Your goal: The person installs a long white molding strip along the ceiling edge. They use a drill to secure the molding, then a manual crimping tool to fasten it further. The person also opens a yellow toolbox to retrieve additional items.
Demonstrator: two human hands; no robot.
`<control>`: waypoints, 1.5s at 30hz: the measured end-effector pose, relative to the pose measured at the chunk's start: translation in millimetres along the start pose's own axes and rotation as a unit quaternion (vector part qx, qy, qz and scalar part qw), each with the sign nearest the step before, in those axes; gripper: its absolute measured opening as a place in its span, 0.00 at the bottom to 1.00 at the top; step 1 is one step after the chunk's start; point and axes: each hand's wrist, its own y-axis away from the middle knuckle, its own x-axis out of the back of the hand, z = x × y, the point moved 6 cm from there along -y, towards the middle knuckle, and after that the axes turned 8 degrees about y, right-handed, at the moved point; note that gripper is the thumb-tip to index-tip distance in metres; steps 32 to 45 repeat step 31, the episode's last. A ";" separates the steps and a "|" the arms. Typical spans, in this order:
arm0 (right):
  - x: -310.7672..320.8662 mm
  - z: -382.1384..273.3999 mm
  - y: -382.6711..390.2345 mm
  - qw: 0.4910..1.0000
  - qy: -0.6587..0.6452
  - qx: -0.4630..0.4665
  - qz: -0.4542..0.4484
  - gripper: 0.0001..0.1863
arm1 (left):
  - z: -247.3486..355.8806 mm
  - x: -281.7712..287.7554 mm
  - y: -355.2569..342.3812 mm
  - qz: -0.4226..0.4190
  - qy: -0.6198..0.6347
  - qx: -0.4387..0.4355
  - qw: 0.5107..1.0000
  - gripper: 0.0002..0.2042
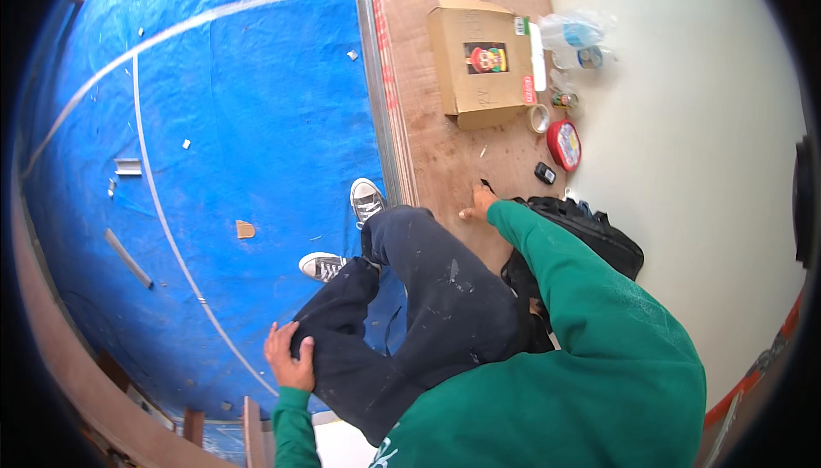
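My left hand (289, 357) rests against the knee of my dark trousers (338, 314), thumb and fingers apart, holding nothing I can see. To the right, my right hand (482, 203) is down at the brown wooden board (428, 147), its thumb spread away from the fingers. A small black item (487, 184) shows just beyond those fingertips; whether they touch it cannot be made out. Beside my right forearm lies a black bag (590, 237), partly hidden by the green sleeve. A small black device (545, 174) lies on the board past the bag.
An open-flapped cardboard box (483, 62) stands farther along the board, near a tape roll (538, 118), a red container (564, 145), a glass jar (565, 101) and plastic bottles (582, 40). A pale wall (684, 126) borders the right. Scraps lie on the blue sheet (256, 109).
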 end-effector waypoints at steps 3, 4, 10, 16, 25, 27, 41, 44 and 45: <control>-23.0 0.1 2.3 0.995 -0.019 0.004 0.098 0.39 | -7.1 2.4 -3.2 0.046 0.057 0.019 0.997 0.16; -24.5 3.5 0.5 0.993 -0.016 0.010 0.120 0.36 | -3.9 0.5 -0.8 0.065 0.069 0.012 0.995 0.15; -48.7 24.1 -29.3 0.974 0.020 0.073 0.215 0.28 | 22.0 -30.9 28.8 0.194 0.022 -0.132 0.972 0.13; -52.2 27.4 -63.8 0.934 -0.001 0.242 0.262 0.24 | 32.6 -58.1 49.5 0.379 0.023 -0.135 0.915 0.10; 71.8 108.0 -84.2 0.704 -0.677 0.119 0.178 0.46 | 66.8 -60.6 54.7 0.416 0.145 -0.076 0.895 0.15; 92.1 116.0 -91.6 0.634 -0.746 0.146 0.143 0.50 | 80.1 -60.2 55.3 0.364 0.142 -0.075 0.917 0.15; 113.2 114.3 -101.8 0.536 -0.807 0.241 0.062 0.57 | 107.9 -63.1 45.6 0.267 0.035 -0.068 0.961 0.18; 113.2 114.3 -101.8 0.536 -0.807 0.241 0.062 0.57 | 107.9 -63.1 45.6 0.267 0.035 -0.068 0.961 0.18; 113.2 114.3 -101.8 0.536 -0.807 0.241 0.062 0.57 | 107.9 -63.1 45.6 0.267 0.035 -0.068 0.961 0.18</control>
